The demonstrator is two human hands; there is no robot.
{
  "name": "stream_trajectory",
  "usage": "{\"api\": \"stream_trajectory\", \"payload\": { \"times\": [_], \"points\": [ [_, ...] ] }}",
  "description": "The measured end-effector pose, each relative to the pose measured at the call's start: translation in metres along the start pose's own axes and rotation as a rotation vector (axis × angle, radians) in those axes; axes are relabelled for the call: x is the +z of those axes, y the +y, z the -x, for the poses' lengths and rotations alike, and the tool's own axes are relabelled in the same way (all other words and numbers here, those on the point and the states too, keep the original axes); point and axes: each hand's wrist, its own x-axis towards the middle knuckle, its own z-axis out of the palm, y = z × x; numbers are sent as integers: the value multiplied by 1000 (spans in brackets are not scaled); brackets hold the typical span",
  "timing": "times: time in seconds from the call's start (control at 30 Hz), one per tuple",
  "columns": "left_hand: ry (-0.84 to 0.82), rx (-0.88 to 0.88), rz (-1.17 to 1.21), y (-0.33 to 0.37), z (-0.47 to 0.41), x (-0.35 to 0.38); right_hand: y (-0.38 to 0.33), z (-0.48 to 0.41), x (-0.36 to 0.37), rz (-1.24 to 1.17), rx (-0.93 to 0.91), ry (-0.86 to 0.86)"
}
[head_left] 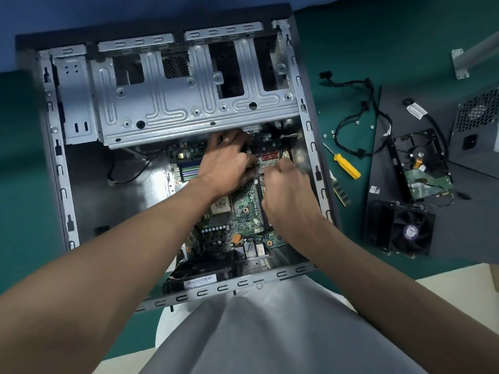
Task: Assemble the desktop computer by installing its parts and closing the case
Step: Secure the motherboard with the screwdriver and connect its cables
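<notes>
While I work inside it, the open grey steel desktop case (pixel 56 157) lies on its side on the green surface (pixel 21 184), its silver drive cage (pixel 172 103) at the far end. I judge the case heavy and stiff, with thin folded edges that could cut, so I would lift it by its outer frame rails. Its dark grey flat side panel (pixel 464 238) lies well apart on my right, so closing is a long way off. The green motherboard (pixel 243 209) sits in the case floor; it looks fragile and should be handled by its edges, never by the chips.

My left hand (pixel 229 163) reaches to the board's far end with fingers curled down onto something dark; I cannot tell what it grips. My right hand (pixel 286 190) is blurred just beside it, fingers bent over the board, and I cannot tell whether it holds anything.

On the panel wait a black hard drive (pixel 421 168) and a black square fan (pixel 402 230). Near the case lie a yellow-handled screwdriver (pixel 347 166) and a green memory stick (pixel 340 191), light and best held by its ends.
</notes>
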Motion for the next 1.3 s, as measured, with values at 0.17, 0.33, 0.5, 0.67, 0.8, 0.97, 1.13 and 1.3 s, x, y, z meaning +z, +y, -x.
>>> {"api": "stream_trajectory", "payload": {
  "times": [0.17, 0.33, 0.5, 0.67, 0.8, 0.97, 1.13, 1.3],
  "points": [
    [-11, -27, 62, 0, 2, 1, 5, -16, 12, -61, 82, 58],
    [-45, -32, 105, -1, 2, 2, 1, -24, 18, -190, 127, 46],
    [-68, -37, 142, -2, 1, 2, 2, -28, 17, -219, 139, 52],
    [-51, -20, 117, -2, 2, 2, 3, -32, 17, -182, 118, 39],
    [-31, -13, 114, -2, 2, 0, 5, -39, 15, -111, 78, 6],
    [-36, -11, 110, -3, 1, 3, 9, -51, 11, -31, 52, -67],
    [6, -29, 147, -2, 3, 4, 1, -53, 6, 157, -34, -83],
    [68, -23, 81, -1, 5, 5, -4, -58, -5, 162, -69, -199]
  ]
}}
